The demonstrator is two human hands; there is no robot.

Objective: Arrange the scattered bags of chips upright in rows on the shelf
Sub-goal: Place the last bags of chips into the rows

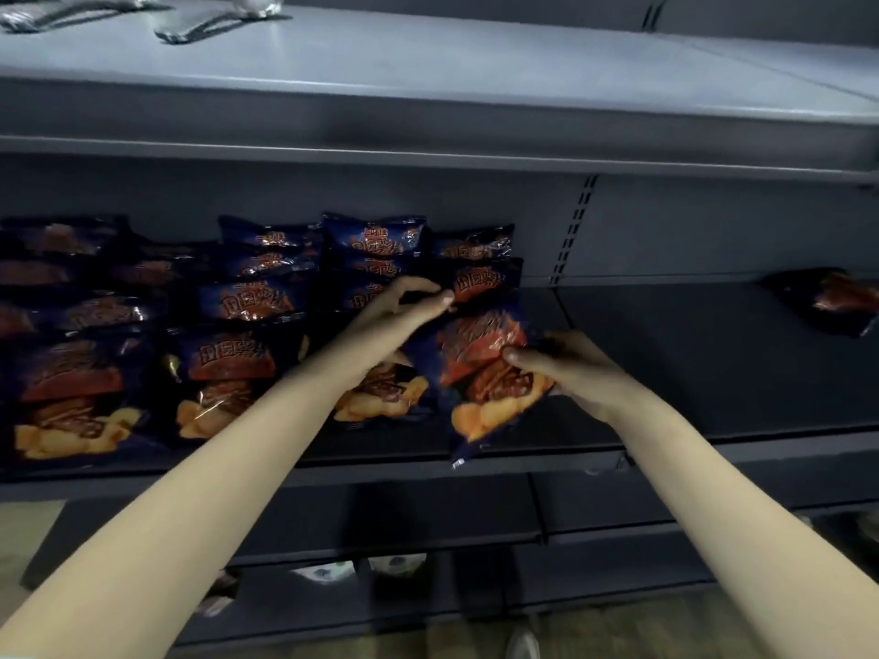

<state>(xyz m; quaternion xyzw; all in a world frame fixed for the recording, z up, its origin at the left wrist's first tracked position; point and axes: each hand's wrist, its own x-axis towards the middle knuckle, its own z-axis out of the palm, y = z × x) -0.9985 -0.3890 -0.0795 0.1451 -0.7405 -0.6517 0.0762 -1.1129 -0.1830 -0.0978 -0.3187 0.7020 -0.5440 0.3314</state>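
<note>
Middle shelf (666,363), dark grey. The left half is packed with rows (228,325) of blue-and-orange chip bags, standing or leaning back, faces out. Four columns show, and the fourth is short at the front.

Open room: the whole right half of the shelf is bare board up to the front lip (761,447). One stray bag (825,302) lies flat at the far right, well apart from the rows. The upper shelf (475,64) overhangs close above the back bags.

Bag (485,373) in hand, at the right edge of the rows, just beside the third column. Its long axis is near upright, with the top leaning back and a little right, and the printed face is toward us. The bottom corner hangs past the front lip.

Right hand (571,368): fingers curled round the bag's right edge, thumb across the face.
Left hand (404,302): reaches over the third column, thumb and fingertips pinching the bag's top left corner. It is blurred, so the grip is not crisp.

Silvery packets (190,26) lie flat at the left of the upper shelf.
</note>
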